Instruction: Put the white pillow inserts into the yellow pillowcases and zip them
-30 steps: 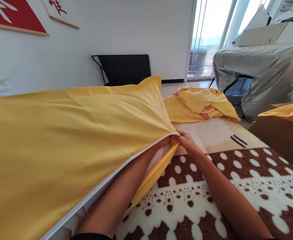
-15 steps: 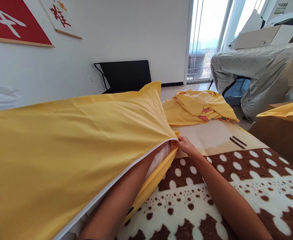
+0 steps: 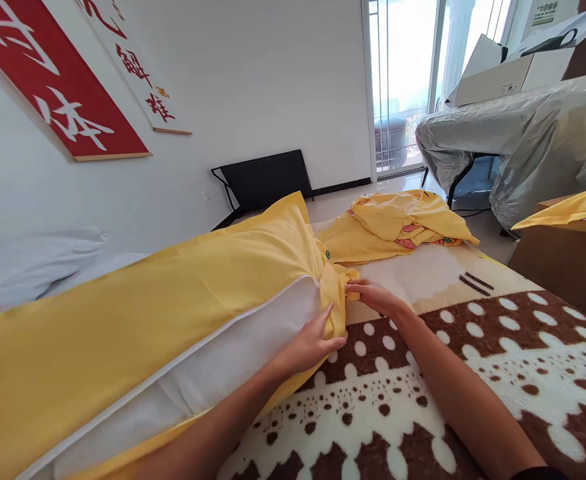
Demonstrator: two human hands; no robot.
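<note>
A long white pillow (image 3: 233, 347) lies partly inside a yellow pillowcase (image 3: 173, 293) across the bed. My left hand (image 3: 313, 343) rests flat against the pillow's near end, fingers stretched out, touching the bunched yellow edge. My right hand (image 3: 375, 297) pinches the corner of the pillowcase just to the right of that end. The pillow's white side shows through the open edge of the case.
A brown and white spotted blanket (image 3: 473, 373) covers the bed. More crumpled yellow bedding (image 3: 397, 223) lies beyond. A black folded frame (image 3: 263, 180) leans on the wall. Furniture under a silver cover (image 3: 523, 140) and a brown cabinet (image 3: 563, 257) stand at right.
My left arm has come out of the pillowcase and its hand now lies on the pillow's end. The yellow case has dropped down, baring the white pillow. The view tilted.
</note>
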